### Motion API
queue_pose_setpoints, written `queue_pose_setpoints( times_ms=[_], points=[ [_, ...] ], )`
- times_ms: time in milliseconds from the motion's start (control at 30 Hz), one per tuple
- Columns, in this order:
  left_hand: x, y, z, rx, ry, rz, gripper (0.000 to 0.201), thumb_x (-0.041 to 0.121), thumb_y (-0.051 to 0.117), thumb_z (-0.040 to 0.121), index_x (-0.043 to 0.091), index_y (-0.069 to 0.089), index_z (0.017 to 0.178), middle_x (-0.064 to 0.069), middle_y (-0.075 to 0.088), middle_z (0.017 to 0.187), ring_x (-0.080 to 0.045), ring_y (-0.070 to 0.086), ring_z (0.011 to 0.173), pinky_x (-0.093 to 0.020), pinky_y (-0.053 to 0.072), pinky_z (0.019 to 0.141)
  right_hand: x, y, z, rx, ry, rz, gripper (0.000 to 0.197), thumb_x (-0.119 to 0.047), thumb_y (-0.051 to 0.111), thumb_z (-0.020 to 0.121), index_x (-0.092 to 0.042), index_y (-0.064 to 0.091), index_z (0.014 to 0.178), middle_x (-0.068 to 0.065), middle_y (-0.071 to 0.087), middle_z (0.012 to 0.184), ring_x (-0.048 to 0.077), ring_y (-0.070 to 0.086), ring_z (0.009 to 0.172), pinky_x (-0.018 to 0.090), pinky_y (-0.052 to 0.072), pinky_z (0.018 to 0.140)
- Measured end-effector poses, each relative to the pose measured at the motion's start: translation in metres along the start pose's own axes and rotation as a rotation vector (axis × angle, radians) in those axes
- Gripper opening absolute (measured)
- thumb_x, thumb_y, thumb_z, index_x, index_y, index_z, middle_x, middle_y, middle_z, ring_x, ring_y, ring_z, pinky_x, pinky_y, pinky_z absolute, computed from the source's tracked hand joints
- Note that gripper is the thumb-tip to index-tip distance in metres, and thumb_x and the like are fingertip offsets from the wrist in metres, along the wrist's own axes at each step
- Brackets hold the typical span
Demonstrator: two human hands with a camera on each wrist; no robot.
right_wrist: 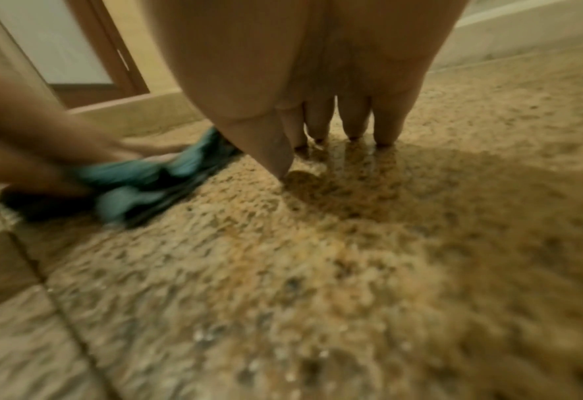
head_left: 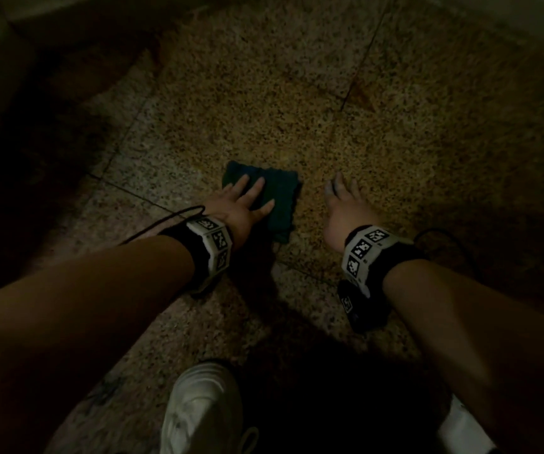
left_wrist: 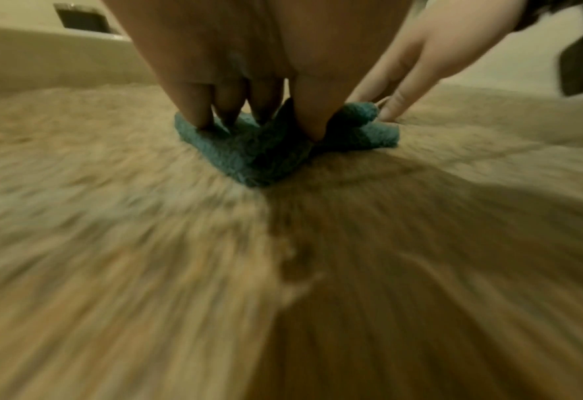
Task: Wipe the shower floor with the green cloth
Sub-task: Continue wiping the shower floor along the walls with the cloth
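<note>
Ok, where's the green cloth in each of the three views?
Head: green cloth at centre, flat on the floor under the left hand.
Left wrist: upper centre, under the fingertips.
Right wrist: left of centre, blurred, beneath the left hand.
Shared landmark: the right hand, fingertips on the speckled floor beside the cloth.

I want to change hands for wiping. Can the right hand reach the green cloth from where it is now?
Probably yes. The right hand rests with straight fingers on the shower floor just beside the green cloth, nothing between them; only the left hand presses on the cloth's near side.
</note>
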State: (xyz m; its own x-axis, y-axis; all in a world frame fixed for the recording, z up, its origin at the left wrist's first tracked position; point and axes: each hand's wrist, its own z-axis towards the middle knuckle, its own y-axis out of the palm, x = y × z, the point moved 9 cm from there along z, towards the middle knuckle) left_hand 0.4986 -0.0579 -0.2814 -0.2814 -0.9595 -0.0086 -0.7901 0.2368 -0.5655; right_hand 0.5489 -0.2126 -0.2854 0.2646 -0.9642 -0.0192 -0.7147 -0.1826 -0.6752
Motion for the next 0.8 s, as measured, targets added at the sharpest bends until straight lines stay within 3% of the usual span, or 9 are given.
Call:
queue_pose_setpoints(
  times_ms=[133, 267, 433, 600, 733, 800],
  points=[
    [-0.007, 0.026, -0.024, -0.054, -0.009, -0.017, 0.084, 0.015, 0.050, 0.095, 0.036, -0.012, 0.148, 0.001, -0.034, 0.151, -0.025, -0.023, 0.142, -0.039, 0.003, 0.116, -0.007, -0.001, -0.001, 0.054, -0.001, 0.049, 0.069, -0.022, 0.036, 0.099, -0.017, -0.008, 0.151, 0.004, -0.016, 0.158, 0.031, -0.009, 0.145, 0.043, 0.005, 0.118],
    [-0.014, 0.050, -0.038, -0.084, -0.028, 0.000, 0.084, 0.016, 0.051, 0.095, 0.038, -0.012, 0.148, 0.002, -0.035, 0.150, -0.025, -0.023, 0.142, -0.040, 0.004, 0.116, -0.036, -0.014, -0.002, 0.194, -0.169, -0.010, 0.070, -0.023, 0.039, 0.098, -0.019, -0.006, 0.152, 0.004, -0.017, 0.158, 0.024, -0.012, 0.146, 0.042, -0.003, 0.119],
    [-0.021, 0.062, -0.038, -0.092, -0.065, -0.018, 0.086, 0.016, 0.051, 0.096, 0.043, -0.014, 0.146, 0.007, -0.037, 0.149, -0.025, -0.025, 0.141, -0.041, 0.001, 0.117, -0.056, -0.011, 0.015, 0.123, -0.175, -0.035, 0.064, -0.032, 0.034, 0.101, -0.020, -0.003, 0.152, 0.003, -0.019, 0.158, 0.026, -0.012, 0.146, 0.044, -0.001, 0.119],
    [-0.025, 0.040, -0.029, -0.085, -0.097, 0.010, 0.084, 0.014, 0.049, 0.096, 0.044, -0.012, 0.146, 0.007, -0.033, 0.151, -0.027, -0.020, 0.143, -0.043, 0.009, 0.116, -0.057, -0.003, 0.014, 0.118, -0.164, -0.065, 0.064, -0.036, 0.026, 0.102, -0.018, -0.013, 0.151, 0.005, -0.025, 0.156, 0.029, -0.018, 0.144, 0.045, -0.007, 0.118],
    [-0.040, -0.001, 0.002, -0.079, -0.154, -0.013, 0.093, 0.006, 0.053, 0.093, 0.046, -0.014, 0.145, 0.010, -0.033, 0.151, -0.029, -0.018, 0.143, -0.046, 0.024, 0.112, -0.053, 0.000, 0.019, 0.078, -0.163, -0.064, 0.064, -0.041, 0.022, 0.102, -0.021, -0.016, 0.150, 0.002, -0.027, 0.155, 0.027, -0.019, 0.144, 0.043, -0.007, 0.118],
    [-0.044, -0.028, 0.017, -0.055, -0.161, 0.007, 0.094, 0.010, 0.056, 0.092, 0.045, -0.014, 0.145, 0.008, -0.031, 0.152, -0.030, -0.017, 0.143, -0.046, 0.025, 0.112, -0.052, 0.002, 0.021, 0.078, -0.177, -0.055, 0.063, -0.040, 0.022, 0.102, -0.022, -0.017, 0.149, 0.001, -0.028, 0.155, 0.027, -0.020, 0.144, 0.043, -0.007, 0.118]
  ],
)
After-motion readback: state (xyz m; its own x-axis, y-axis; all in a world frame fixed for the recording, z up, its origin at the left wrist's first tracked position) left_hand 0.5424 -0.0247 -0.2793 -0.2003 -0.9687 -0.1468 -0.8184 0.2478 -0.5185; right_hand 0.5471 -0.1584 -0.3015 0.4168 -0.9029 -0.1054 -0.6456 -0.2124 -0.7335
